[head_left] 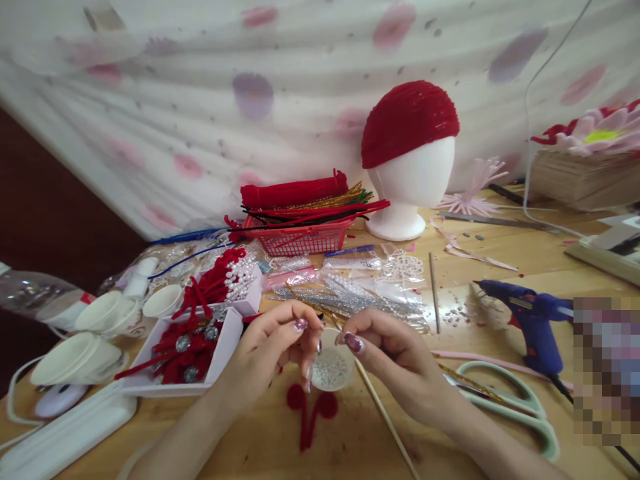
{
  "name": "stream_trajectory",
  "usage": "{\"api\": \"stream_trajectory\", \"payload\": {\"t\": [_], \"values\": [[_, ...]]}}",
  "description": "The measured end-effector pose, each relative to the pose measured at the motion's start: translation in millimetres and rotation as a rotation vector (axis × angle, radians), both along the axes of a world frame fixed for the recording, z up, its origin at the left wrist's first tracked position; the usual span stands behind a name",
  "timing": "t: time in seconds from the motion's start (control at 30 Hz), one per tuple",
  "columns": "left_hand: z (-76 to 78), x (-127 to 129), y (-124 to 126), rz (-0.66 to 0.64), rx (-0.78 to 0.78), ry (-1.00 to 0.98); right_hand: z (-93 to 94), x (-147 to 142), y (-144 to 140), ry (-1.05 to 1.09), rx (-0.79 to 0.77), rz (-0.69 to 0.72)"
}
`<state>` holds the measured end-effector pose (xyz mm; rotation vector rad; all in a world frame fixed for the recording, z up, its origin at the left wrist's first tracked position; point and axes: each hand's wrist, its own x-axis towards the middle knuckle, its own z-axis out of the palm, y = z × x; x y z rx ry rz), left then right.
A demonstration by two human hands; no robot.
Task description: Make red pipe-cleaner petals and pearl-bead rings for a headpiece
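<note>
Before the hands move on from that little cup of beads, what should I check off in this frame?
1. Left hand and right hand both in view: ok.
2. Small cup of beads upright between the fingertips: ok.
3. Something pinched in the fingers: cannot tell.
4. Red pipe-cleaner piece flat on the table, near the cup: ok.
5. Glue gun and scissors apart from both hands: ok.

At 3 o'clock, a pixelated block (pixel 607 371) masked whatever lay beside the glue gun (pixel 530 320). The scissors (pixel 515 400) were partly covered by the right hand (pixel 395 363). Anything pinched between the fingertips of the left hand (pixel 270 353) and right hand was too small to tell. At 9 o'clock, the frame edge cut off a bottle (pixel 35 297).
</note>
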<state>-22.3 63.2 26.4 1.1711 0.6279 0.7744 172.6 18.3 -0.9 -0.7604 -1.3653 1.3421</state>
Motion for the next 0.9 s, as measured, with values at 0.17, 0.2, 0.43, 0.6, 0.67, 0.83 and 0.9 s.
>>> {"api": "stream_trajectory", "payload": {"t": [0.17,0.2,0.43,0.6,0.67,0.83,0.9], "values": [[-3.5,-1.8,-0.3,-0.114,-0.139,-0.215,-0.5,0.4,2.8,-0.011,0.012,-0.047],[-2.5,-2.8,-0.5,-0.123,-0.13,-0.203,-0.7,0.5,2.9,-0.012,0.01,-0.044],[9.9,-5.4,0.7,-0.124,-0.022,0.01,-0.8,1.7,1.5,-0.027,-0.008,-0.056],[9.6,-1.9,-0.5,-0.145,0.09,0.208,-2.7,2.3,5.9,0.073,0.022,-0.109],[7.8,-0.6,-1.0,-0.149,0.169,0.256,-2.9,2.9,7.7,0.118,0.031,-0.136],[5.2,1.7,0.9,-0.206,0.214,0.289,0.3,3.2,10.3,0.183,0.05,-0.161],[5.9,2.7,1.5,-0.23,0.216,0.28,1.9,2.8,10.9,0.198,0.059,-0.156]]}}
